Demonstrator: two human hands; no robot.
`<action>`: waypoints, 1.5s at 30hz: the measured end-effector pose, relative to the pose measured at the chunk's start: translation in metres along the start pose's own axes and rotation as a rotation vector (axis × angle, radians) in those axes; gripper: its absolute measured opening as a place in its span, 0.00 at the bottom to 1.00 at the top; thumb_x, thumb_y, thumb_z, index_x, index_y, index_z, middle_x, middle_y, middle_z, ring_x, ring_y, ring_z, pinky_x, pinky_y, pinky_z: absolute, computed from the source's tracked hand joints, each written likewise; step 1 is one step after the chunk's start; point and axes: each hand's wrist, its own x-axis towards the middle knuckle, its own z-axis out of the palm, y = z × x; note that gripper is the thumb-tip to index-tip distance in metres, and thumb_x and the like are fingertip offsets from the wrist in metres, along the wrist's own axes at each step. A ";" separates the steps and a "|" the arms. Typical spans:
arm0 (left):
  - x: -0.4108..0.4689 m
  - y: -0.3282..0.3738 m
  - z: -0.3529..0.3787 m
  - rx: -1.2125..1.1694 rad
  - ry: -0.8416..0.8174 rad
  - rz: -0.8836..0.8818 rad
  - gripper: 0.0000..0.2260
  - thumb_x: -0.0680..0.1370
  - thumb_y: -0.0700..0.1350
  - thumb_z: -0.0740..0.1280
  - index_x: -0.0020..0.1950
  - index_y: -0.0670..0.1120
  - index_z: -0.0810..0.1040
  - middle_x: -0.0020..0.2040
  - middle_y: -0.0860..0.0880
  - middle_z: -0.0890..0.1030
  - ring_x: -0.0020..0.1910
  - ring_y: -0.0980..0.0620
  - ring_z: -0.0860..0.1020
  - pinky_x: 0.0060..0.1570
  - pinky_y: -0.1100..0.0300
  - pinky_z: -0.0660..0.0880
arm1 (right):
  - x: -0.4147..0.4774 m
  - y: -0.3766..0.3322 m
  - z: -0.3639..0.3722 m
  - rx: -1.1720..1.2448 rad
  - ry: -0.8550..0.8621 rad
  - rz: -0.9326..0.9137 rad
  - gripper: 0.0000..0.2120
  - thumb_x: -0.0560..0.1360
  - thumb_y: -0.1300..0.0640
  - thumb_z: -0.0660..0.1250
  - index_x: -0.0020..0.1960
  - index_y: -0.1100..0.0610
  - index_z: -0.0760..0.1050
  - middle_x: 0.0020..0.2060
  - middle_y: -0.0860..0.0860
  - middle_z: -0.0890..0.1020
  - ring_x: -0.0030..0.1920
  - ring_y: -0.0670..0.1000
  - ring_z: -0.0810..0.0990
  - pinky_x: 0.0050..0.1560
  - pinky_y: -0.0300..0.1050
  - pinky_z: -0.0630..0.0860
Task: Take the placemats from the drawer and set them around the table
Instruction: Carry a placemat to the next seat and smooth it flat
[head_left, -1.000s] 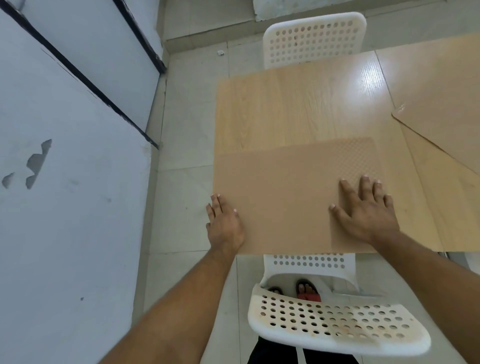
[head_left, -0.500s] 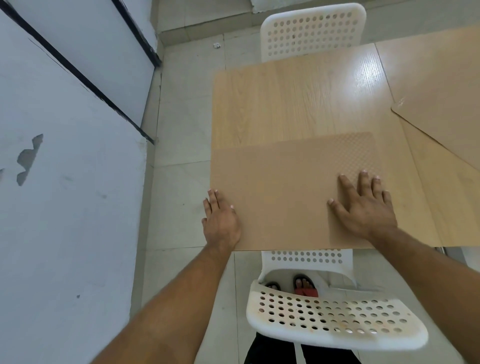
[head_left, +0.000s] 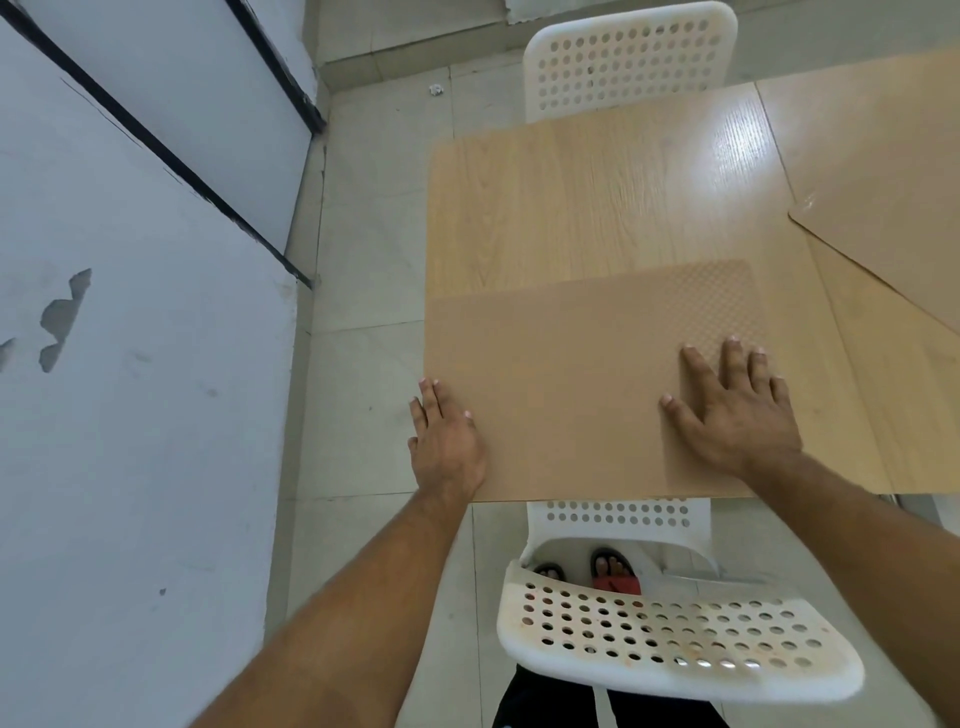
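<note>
A thin tan textured placemat (head_left: 582, 384) lies flat at the near edge of the light wooden counter (head_left: 597, 208). Left hand (head_left: 448, 447) and right hand (head_left: 737, 415) rest spread, palms down. It looks light, flexible, perhaps slippery; best lifted by its edges.

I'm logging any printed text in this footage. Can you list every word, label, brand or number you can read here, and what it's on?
None: no readable text, label or number shows anywhere.
The placemat under both hands bears only a woven texture.
The table shows plain wood grain.
The white chairs have only punched holes.
</note>
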 end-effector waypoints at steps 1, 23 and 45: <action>0.000 0.000 0.000 0.000 -0.002 0.001 0.27 0.85 0.49 0.48 0.81 0.44 0.42 0.82 0.48 0.41 0.81 0.44 0.45 0.72 0.39 0.60 | 0.000 0.000 0.000 -0.001 0.003 0.000 0.36 0.76 0.28 0.41 0.80 0.39 0.37 0.81 0.55 0.40 0.80 0.60 0.39 0.79 0.60 0.43; -0.013 0.164 0.042 -0.127 0.144 0.528 0.22 0.81 0.48 0.57 0.77 0.48 0.64 0.79 0.46 0.61 0.79 0.46 0.56 0.74 0.44 0.60 | 0.077 -0.013 -0.030 0.056 0.152 -0.099 0.35 0.80 0.32 0.43 0.82 0.46 0.46 0.82 0.58 0.46 0.81 0.60 0.44 0.79 0.59 0.44; -0.054 0.148 0.092 0.062 0.066 0.563 0.23 0.83 0.53 0.48 0.79 0.56 0.56 0.82 0.52 0.53 0.81 0.51 0.48 0.72 0.44 0.59 | -0.020 -0.005 0.039 0.091 0.228 -0.083 0.30 0.81 0.42 0.47 0.82 0.47 0.53 0.82 0.56 0.51 0.81 0.57 0.48 0.79 0.57 0.44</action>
